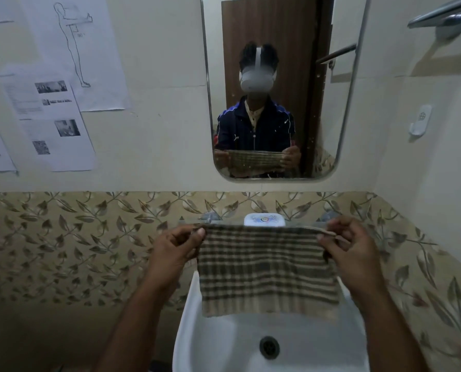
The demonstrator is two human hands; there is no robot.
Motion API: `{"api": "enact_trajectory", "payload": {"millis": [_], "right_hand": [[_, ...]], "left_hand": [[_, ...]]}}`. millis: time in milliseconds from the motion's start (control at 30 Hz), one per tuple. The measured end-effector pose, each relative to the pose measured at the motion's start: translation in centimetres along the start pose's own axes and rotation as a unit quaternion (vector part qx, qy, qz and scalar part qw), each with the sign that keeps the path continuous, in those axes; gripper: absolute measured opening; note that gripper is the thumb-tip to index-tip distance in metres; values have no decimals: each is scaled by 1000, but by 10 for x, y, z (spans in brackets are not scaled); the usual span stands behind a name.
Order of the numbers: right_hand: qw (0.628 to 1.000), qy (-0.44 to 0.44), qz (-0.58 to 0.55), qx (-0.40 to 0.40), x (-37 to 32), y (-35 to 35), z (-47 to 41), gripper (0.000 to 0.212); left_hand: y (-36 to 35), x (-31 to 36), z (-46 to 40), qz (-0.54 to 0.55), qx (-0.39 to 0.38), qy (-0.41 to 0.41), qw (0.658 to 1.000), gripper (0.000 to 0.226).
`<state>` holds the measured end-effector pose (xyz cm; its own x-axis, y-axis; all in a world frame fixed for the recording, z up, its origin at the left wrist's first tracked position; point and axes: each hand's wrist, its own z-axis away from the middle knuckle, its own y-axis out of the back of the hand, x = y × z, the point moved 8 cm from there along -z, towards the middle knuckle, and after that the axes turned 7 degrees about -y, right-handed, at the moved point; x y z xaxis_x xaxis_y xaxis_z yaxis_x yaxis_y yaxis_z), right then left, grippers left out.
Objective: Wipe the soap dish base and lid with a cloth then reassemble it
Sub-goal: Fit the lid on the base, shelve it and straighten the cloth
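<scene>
A brown and beige checked cloth (266, 269) hangs spread out flat over the sink. My left hand (174, 251) pinches its upper left corner and my right hand (350, 251) pinches its upper right corner. Behind the cloth's top edge, a white soap dish (264, 219) with a printed lid sits on the ledge at the wall. Only the dish's top shows; the cloth hides its lower part.
A white sink (224, 342) with a dark drain (269, 347) lies below the cloth. Two taps (210, 216) stand on the ledge either side of the dish. A mirror (280, 84) hangs above, paper sheets (49, 116) on the left wall, a metal rail (444, 14) top right.
</scene>
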<state>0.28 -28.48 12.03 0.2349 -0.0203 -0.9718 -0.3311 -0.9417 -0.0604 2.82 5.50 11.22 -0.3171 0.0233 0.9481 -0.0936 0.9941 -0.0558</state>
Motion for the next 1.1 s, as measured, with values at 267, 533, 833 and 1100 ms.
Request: {"api": "enact_trajectory", "payload": {"millis": [267,533,833,1100], "right_hand": [[991,-18,-120,-64,2,-15,11,20],[992,-32,-104,62,11,-14,10,32],[987,14,77,140,15,-49,45,41],[969,-97,-211,-83,23,-15,17,55]], "left_hand": [[1,1,-1,54,80,-36,995,19],[1,7,12,-71,172,-119,975,27],[-47,-6,45,-162,190,-115,962,22],[5,-31,24,9,176,-32,984,26]]}}
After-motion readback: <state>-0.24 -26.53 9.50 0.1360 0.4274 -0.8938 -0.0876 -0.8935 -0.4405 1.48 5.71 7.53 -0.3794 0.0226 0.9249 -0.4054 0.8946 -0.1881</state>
